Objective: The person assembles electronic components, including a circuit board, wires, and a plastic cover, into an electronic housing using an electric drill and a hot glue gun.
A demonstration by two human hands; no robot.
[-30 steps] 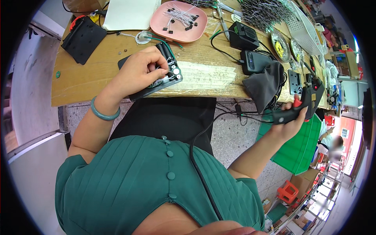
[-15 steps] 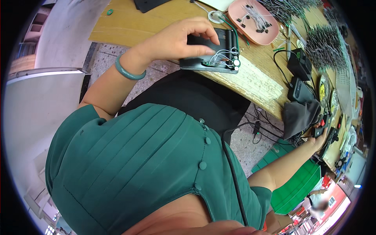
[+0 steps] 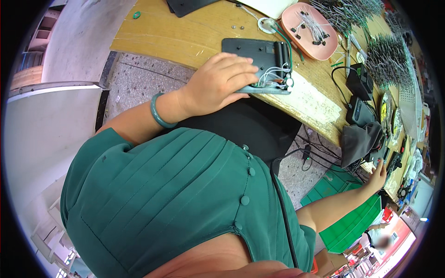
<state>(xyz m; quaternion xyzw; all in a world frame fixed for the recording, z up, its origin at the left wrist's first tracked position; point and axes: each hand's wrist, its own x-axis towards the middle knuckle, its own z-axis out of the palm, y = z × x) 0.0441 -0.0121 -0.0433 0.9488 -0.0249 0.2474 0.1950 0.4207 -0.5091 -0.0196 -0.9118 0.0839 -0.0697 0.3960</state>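
A black plastic casing [image 3: 250, 59] lies at the table's near edge, with white wires [image 3: 271, 74], a small green circuit board and a black cylinder along its right side. My left hand [image 3: 220, 83] grips its near left corner, fingers over the inner face and thumb by the lower edge. A green wire [image 3: 283, 34] runs from the casing's right side to a round white disc [image 3: 267, 25]. Far to the right, my right hand [image 3: 378, 177] is beside several tools, its fingers stretched out; nothing shows in it, though the fingertips are small and partly hidden.
A pink tray [image 3: 288, 39] holds white wires with black connectors. Bundles of wires [image 3: 389, 60] stand behind it. Black power boxes [image 3: 359, 82] and a dark grey cloth [image 3: 359, 141] lie at the right. Cables hang below, above a green bin [image 3: 347, 222]. A person [image 3: 378, 236] is in the background.
My left hand has come from above the casing's wires down to its near left corner. My right hand no longer shows the black item it was at, and its fingers are straighter.
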